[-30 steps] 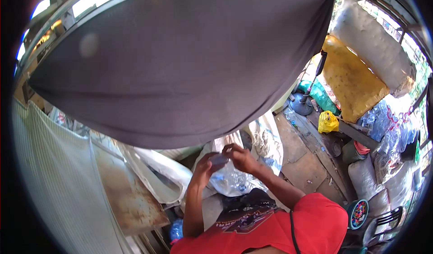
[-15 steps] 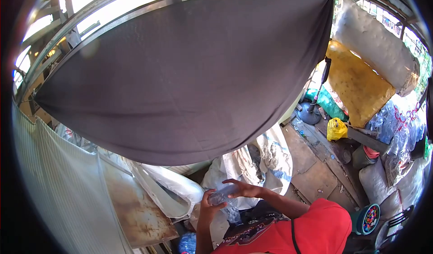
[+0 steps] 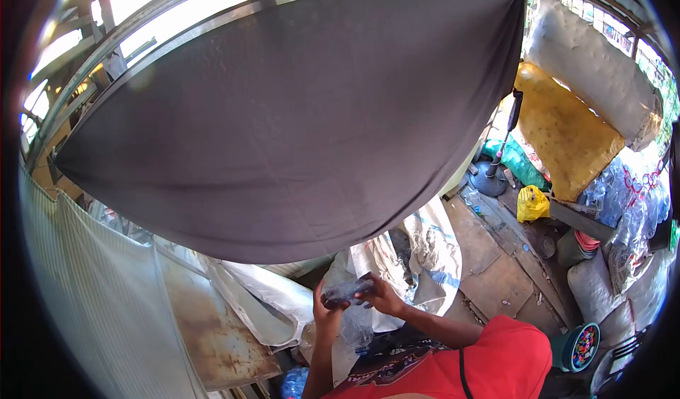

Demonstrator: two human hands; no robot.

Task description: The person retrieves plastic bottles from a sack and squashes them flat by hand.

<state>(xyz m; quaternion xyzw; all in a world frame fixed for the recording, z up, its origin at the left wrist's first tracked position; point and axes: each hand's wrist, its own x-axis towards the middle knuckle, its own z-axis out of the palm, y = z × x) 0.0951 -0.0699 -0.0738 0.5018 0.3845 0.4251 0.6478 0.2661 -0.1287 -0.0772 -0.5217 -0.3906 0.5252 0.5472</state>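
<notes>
Between my two hands, in front of my body, is a clear, crumpled plastic bottle [image 3: 346, 293]. My left hand [image 3: 326, 312] is closed round its left end. The fingers of my right hand [image 3: 381, 295] grip its other end. Just below them, by my dark shirt front, shows another piece of clear plastic [image 3: 358, 328], perhaps a second bottle; what it rests on is hidden. Beyond my hands lies a white woven sack [image 3: 433, 257] with blue marks.
A large dark cloth [image 3: 297, 122] hangs across the front. To the right stand a bucket of colourful caps [image 3: 584, 347], filled sacks [image 3: 593, 285] and a yellow bag [image 3: 532, 203]. A rusty board [image 3: 212, 328] and pale curtain [image 3: 99, 285] are at left. Blue-tinted bottles [image 3: 295, 383] sit low.
My right hand has turned and come down from above the bottle to its right end. The bottle has shifted slightly up and to the left, and my left hand has shifted with it.
</notes>
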